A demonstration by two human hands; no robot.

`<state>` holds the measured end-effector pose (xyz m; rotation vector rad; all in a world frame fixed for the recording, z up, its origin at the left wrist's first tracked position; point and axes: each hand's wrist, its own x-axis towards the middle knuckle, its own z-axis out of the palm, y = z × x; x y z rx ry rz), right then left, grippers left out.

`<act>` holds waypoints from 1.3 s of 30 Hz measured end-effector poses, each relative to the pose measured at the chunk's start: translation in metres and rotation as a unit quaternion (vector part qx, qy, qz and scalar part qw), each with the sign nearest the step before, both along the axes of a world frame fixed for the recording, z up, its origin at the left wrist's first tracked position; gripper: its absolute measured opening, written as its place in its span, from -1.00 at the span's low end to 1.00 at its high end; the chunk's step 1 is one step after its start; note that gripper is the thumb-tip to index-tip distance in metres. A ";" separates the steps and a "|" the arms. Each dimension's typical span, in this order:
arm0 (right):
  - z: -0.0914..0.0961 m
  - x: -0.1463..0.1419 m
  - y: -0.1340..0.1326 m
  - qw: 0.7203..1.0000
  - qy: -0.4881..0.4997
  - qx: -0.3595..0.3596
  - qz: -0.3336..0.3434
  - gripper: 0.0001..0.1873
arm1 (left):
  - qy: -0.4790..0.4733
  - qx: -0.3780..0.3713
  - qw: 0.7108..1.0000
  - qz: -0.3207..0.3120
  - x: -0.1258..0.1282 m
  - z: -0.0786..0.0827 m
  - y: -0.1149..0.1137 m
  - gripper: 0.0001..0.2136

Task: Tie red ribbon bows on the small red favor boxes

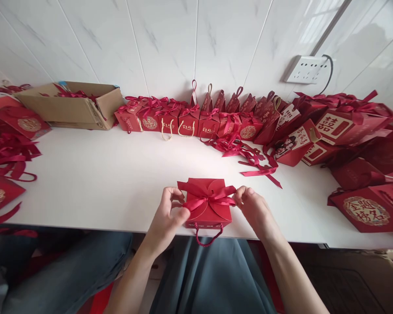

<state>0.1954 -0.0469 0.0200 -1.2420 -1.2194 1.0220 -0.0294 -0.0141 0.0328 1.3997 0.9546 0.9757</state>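
Note:
A red gift box [208, 218] stands near the table's front edge, directly before me. Its top is folded shut in petal-like flaps, and a twisted cord handle [207, 243] hangs down its front. A red ribbon bow [207, 199] is tied across the lid. At its left side, my left hand [170, 209] pinches a loop of the ribbon between thumb and fingers. The right end of the bow is held by my right hand [251, 204], its fingertips closed on the ribbon.
Finished-looking red boxes [188, 126] line the wall, with loose ribbons [249, 155] before them. More boxes [370, 207] are piled at right. A cardboard carton [72, 109] holds ribbons at back left. Another person's leg [68, 270] and ribbon heap [9, 152] are at left.

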 end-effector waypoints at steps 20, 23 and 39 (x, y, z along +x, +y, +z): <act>0.014 -0.009 -0.023 0.991 -0.116 0.071 -0.022 -0.72 | 0.120 0.049 0.974 0.187 -0.016 0.010 -0.004 -0.69; 0.017 -0.020 -0.026 0.979 -0.182 0.087 0.005 -0.75 | 0.147 0.033 0.975 0.163 -0.016 0.014 -0.006 -0.69; 0.025 -0.087 -0.019 0.840 -0.388 0.377 -0.051 -0.80 | 0.193 0.161 0.968 -0.018 -0.018 0.059 -0.036 -0.90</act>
